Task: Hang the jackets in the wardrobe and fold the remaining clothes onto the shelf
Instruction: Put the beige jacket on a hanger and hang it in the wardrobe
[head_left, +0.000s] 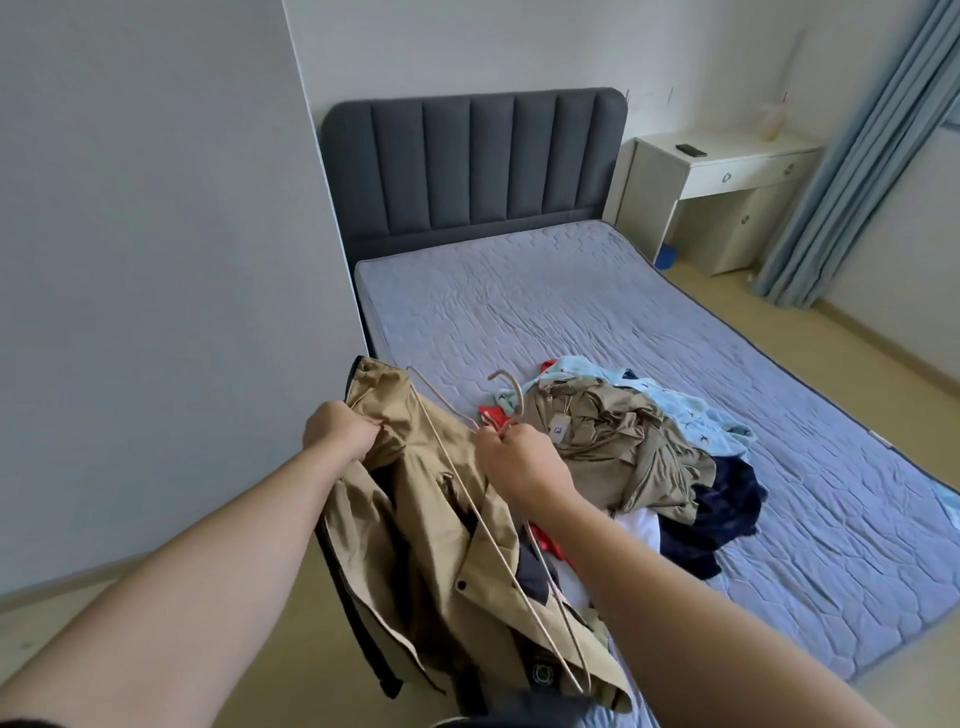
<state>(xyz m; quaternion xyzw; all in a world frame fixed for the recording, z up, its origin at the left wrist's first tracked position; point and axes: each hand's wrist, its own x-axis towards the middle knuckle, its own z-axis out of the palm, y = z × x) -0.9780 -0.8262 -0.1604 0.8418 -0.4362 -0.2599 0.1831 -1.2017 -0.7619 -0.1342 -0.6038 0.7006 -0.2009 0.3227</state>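
Your left hand (340, 431) gripped a bunched fold of the tan jacket (415, 519), which hung over the near left corner of the mattress (623, 312). Your right hand (511, 462) was closed around the neck of a thin wire hanger (514, 387) lying across the jacket. Just right of it sat the pile of clothes (623, 441), olive on top, with light blue and navy beneath. A pale wall panel (156, 260) stood close on your left. Beyond were the headboard (472, 161), a white desk (727, 171) and a blue curtain (857, 156).

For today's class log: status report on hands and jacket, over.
Left hand grips tan jacket. Right hand holds hanger over it. Clothes pile waiting on bed.
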